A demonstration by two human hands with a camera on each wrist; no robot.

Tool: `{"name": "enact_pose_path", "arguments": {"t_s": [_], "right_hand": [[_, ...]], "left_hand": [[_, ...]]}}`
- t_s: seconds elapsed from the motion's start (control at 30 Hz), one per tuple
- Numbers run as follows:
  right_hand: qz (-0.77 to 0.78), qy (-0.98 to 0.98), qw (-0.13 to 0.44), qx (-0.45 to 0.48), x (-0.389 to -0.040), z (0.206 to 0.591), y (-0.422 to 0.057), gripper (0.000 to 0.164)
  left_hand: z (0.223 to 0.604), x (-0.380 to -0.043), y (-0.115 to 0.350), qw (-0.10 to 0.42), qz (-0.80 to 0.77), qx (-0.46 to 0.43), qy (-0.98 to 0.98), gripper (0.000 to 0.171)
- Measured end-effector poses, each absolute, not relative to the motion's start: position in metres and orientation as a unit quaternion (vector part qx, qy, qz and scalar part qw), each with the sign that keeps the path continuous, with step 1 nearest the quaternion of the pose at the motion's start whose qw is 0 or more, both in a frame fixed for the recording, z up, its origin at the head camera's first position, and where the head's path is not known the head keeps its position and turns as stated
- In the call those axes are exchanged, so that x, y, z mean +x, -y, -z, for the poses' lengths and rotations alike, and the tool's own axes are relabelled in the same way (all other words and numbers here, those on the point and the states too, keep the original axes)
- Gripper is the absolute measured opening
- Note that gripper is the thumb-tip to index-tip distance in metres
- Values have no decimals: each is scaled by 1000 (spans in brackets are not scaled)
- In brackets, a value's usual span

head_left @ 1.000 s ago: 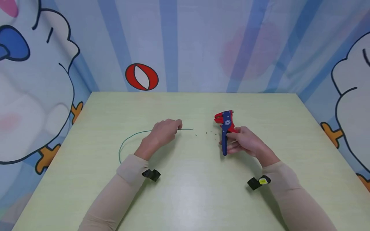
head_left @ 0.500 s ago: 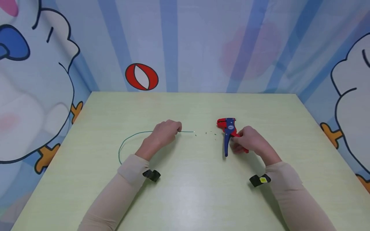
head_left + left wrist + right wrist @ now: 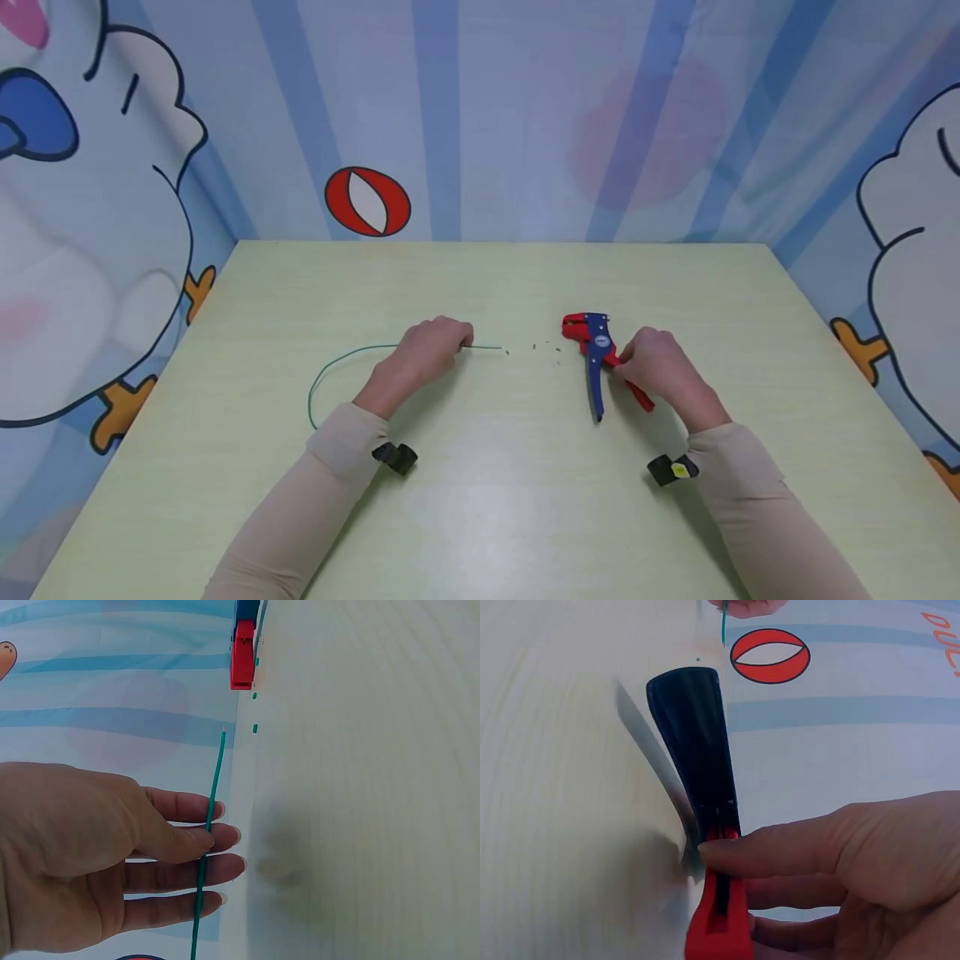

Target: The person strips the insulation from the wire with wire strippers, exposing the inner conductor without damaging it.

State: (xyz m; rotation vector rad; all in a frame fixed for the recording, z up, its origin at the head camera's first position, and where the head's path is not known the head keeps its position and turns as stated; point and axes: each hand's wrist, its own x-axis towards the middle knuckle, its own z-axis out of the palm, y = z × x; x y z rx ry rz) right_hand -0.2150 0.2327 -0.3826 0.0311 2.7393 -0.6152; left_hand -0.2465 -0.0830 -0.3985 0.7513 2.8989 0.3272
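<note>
My left hand (image 3: 426,357) pinches a thin green wire (image 3: 351,353) between thumb and fingers, as the left wrist view shows. A short length of the wire (image 3: 216,776) sticks out past the fingertips, with a small pale tip. To the right, my right hand (image 3: 663,367) pinches the red handle of a blue and red wire stripper (image 3: 600,341). In the right wrist view the thumb lies on the red handle (image 3: 720,930), and the blue handle (image 3: 694,724) stands spread from it. The stripper's red head (image 3: 242,660) faces the wire's end, with a gap between them.
Several tiny green scraps (image 3: 557,349) lie on the pale tabletop (image 3: 480,467) between the wire's end and the stripper. A printed curtain (image 3: 517,117) hangs behind the table's far edge and along both sides.
The wire stripper has come down toward me and tilted; its red handle now shows apart from the blue one. My right fingers have shifted from behind the handles to the red one.
</note>
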Motion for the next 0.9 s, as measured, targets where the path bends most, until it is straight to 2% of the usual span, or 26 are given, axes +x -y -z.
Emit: {"name": "enact_pose_path", "arguments": {"t_s": [0.4,0.9], "right_hand": [[203,-958,200,24,-217,382,-230,25],[200,-957,208,18,-219,383,-230,27]], "left_hand": [[401,-248,83,66,-112,243,-961,37],[407,-248,87,29,-122,237,-963,31]]}}
